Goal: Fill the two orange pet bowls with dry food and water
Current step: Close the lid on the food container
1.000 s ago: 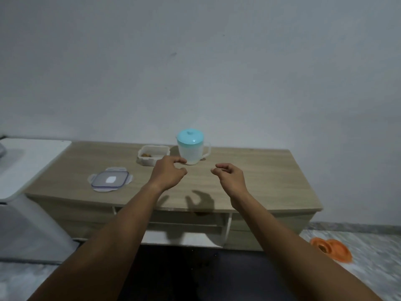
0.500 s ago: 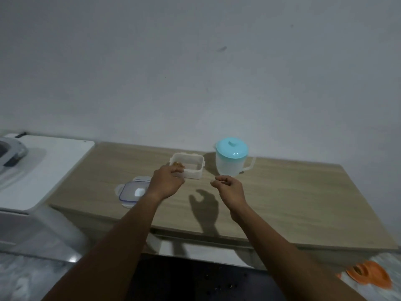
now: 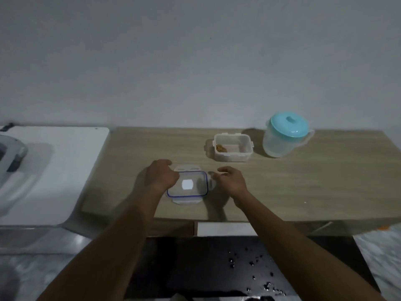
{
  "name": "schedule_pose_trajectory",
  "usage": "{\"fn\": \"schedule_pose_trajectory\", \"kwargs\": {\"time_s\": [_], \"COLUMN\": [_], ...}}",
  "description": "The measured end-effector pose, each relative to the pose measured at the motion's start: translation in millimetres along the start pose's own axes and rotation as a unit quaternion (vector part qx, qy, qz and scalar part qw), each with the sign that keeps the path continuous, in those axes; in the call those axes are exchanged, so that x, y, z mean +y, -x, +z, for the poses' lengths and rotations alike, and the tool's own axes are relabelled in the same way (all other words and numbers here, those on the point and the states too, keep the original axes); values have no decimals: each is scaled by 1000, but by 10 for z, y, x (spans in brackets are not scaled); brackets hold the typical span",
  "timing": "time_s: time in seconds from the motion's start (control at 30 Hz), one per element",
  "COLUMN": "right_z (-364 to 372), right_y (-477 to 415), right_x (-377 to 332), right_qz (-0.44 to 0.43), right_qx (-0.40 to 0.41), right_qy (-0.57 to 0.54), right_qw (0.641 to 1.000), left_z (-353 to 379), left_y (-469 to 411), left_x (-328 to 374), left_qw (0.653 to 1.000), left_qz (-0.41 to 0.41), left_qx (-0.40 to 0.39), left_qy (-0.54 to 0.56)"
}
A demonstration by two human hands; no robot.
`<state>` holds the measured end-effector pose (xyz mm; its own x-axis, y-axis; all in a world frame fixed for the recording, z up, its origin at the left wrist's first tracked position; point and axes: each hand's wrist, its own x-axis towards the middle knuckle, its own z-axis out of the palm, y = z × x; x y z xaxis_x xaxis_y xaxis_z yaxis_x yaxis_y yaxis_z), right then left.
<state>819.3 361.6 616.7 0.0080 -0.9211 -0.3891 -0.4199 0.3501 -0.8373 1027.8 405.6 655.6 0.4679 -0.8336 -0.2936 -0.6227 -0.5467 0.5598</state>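
Fingers [image 3: 174, 175] of the left hand [image 3: 161, 175] curled over the 9 o'clock edge of the clear lid [image 3: 191, 185], grip or mere touch impossible to tell; right hand [image 3: 231, 181] loosely curled at its 3 o'clock tab, holding nothing.

Looks late in the food step: food container [image 3: 233, 146] standing open on the wooden table [image 3: 303, 181], at 1 o'clock from the lid, with only a small heap of kibble [image 3: 221, 148] in one corner, so probably poured already and due for closing. Water jug [image 3: 286, 139] at 2 o'clock, teal cap on. Orange pet bowls not plainly in view, so no saying whether either is filled. Judged still to do: lid back on, then the water.
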Motion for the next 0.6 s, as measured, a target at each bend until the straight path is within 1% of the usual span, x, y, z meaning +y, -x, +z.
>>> {"fn": "schedule_pose_trajectory", "kwargs": {"time_s": [0.07,0.13,0.23,0.3,0.4,0.47,0.53,0.6], "right_z": [178,311,412,436,434,406,359,268], "right_y": [19,25,36,30,-2,-23,-44,-45], "right_x": [47,99,189,208,198,181,168,111], "right_qz": [9,10,6,3,-13,-7,19,34], "right_qx": [-1,17,43,50,57,47,11,-20], "right_qy": [42,78,122,138,151,144,110,52], "right_qw": [999,997,992,989,987,988,994,998], "left_z": [-20,-16,25,51,60,39,-17,-86], "left_y": [-34,-80,-94,-127,-177,-199,-230,-293], "left_x": [-194,-340,-435,-478,-533,-544,-516,-427], "left_qw": [1000,998,996,997,997,996,991,976], "left_qz": [-17,-28,-44,-50,-58,-63,-59,-43], "left_qx": [2,-17,-51,-54,-49,-35,-21,-16], "left_qy": [-26,-54,-53,-38,16,59,120,214]}}
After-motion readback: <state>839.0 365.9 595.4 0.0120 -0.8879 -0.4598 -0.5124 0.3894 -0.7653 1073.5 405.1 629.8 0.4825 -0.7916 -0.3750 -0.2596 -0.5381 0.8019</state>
